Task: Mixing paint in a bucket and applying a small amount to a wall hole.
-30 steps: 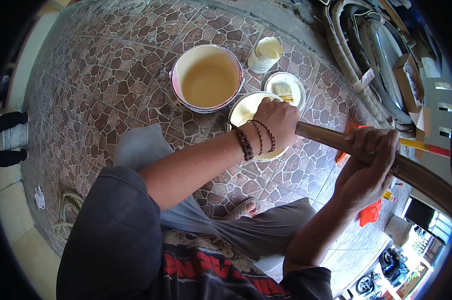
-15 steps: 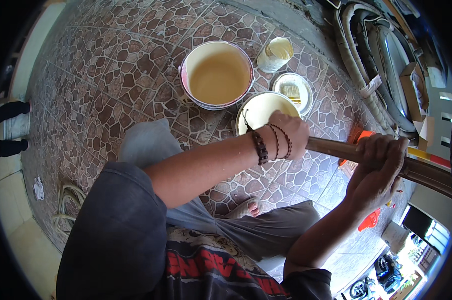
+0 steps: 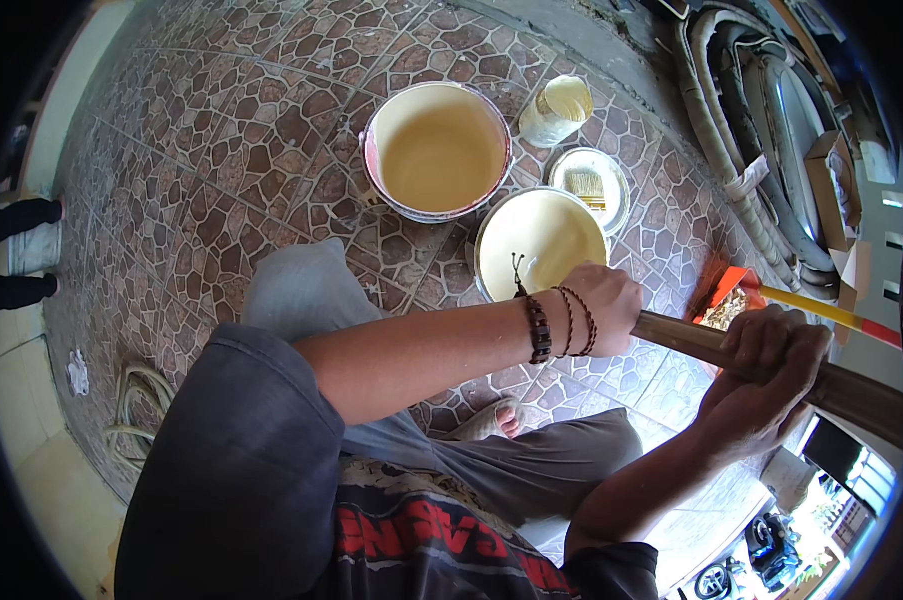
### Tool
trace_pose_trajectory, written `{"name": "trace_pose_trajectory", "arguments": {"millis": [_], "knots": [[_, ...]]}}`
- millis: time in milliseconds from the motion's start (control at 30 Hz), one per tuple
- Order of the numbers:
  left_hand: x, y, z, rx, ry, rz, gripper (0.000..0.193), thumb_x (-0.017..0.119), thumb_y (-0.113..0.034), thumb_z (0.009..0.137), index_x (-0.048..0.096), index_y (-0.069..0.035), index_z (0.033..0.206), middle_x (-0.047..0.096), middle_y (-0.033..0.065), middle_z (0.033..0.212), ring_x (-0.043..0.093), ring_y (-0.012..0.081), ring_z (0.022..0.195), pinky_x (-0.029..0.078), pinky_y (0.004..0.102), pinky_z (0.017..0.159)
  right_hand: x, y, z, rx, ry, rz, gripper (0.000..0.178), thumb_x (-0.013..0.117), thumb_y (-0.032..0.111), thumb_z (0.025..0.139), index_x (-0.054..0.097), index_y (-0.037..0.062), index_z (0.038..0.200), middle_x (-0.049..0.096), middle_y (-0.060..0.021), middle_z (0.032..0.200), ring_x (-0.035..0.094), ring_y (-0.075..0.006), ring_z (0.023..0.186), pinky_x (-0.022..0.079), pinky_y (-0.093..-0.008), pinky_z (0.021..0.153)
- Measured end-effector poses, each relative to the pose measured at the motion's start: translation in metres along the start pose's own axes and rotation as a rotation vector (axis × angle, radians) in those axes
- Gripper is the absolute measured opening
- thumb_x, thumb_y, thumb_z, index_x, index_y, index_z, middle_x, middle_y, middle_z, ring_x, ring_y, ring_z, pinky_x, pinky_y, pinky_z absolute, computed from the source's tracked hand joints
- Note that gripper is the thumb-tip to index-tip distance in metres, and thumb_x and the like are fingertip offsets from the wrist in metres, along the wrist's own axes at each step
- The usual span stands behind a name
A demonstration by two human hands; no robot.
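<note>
A long brown wooden pole runs from the middle to the right edge, held in both hands. My left hand is closed at the pole's left end, back of the hand upward; its fingers are partly hidden. Farther along, my right hand wraps round the pole. Just beyond my left hand stands a round container of pale cream paint, its near rim partly covered by that hand. Behind it, to the left, is a larger bucket with beige liquid. A paintbrush lies on a white round lid.
A paint-smeared can stands behind the lid. To the right are an orange dustpan with debris and a yellow-and-red handle. Coiled hoses and a cardboard box lie far right. My bent knee is near the bucket.
Both hands and the pole have shifted slightly nearer to me and to the right. More of the cream paint container's inside and of the dustpan shows now.
</note>
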State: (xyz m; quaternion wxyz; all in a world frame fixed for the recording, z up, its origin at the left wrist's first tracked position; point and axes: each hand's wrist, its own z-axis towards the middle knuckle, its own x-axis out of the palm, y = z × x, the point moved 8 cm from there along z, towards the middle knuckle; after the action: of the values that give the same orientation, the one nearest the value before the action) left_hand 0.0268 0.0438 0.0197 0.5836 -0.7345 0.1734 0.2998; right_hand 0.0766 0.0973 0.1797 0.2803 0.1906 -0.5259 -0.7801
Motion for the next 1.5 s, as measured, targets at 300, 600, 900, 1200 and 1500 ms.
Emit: {"name": "trace_pose_trajectory", "arguments": {"millis": [300,600,900,1200,1500], "knots": [[-0.048,0.03,0.012,-0.053,-0.294,0.171,0.012,0.062,-0.018,0.071,0.059,-0.006,0.072,0.062,0.0136,0.069,0.063,0.0294,0.073,0.045,0.0415,0.071,0.017,0.0,0.0,-0.179,-0.066,-0.112,0.022,0.039,0.017,0.096,0.036,0.0072,0.077,0.037,-0.0051,0.064,0.042,-0.014,0.058,0.043,-0.0337,0.059],[0.004,-0.003,0.008,-0.015,0.038,-0.001,0.013,0.062,-0.014,0.068,0.063,-0.004,0.077,0.064,0.0162,0.078,0.064,0.0302,0.077,0.048,0.0404,0.075,-0.018,-0.003,-0.001,0.06,-0.145,-0.217,0.03,0.037,0.021,0.097,0.031,0.0113,0.07,0.027,-0.0005,0.061,0.032,-0.0102,0.055,0.032,-0.0283,0.056],[-0.043,0.03,0.018,-0.105,-0.135,0.211,0.02,0.06,-0.026,0.076,0.063,-0.005,0.074,0.064,0.0135,0.072,0.064,0.0281,0.078,0.046,0.0417,0.075,0.015,0.0,-0.003,-0.133,-0.051,-0.086,0.022,0.042,0.02,0.097,0.04,0.0057,0.081,0.04,-0.0044,0.068,0.043,-0.014,0.061,0.043,-0.0345,0.061],[0.014,-0.006,0.018,0.019,0.08,0.034,0.015,0.057,-0.017,0.069,0.064,-0.004,0.075,0.064,0.0159,0.074,0.065,0.0302,0.075,0.05,0.0389,0.073,-0.021,0.005,-0.003,-0.026,-0.081,-0.144,0.022,0.042,0.018,0.097,0.038,0.0075,0.078,0.037,-0.0025,0.061,0.036,-0.0112,0.051,0.036,-0.0272,0.05],[-0.044,0.038,0.015,-0.09,-0.195,0.173,0.02,0.064,-0.024,0.07,0.061,-0.005,0.073,0.063,0.0146,0.072,0.064,0.0303,0.072,0.049,0.0429,0.069,0.001,-0.016,0.002,-0.066,-0.056,0.016,0.019,0.043,0.02,0.097,0.041,0.0059,0.084,0.039,-0.0045,0.067,0.041,-0.0146,0.059,0.043,-0.0351,0.062]]}}
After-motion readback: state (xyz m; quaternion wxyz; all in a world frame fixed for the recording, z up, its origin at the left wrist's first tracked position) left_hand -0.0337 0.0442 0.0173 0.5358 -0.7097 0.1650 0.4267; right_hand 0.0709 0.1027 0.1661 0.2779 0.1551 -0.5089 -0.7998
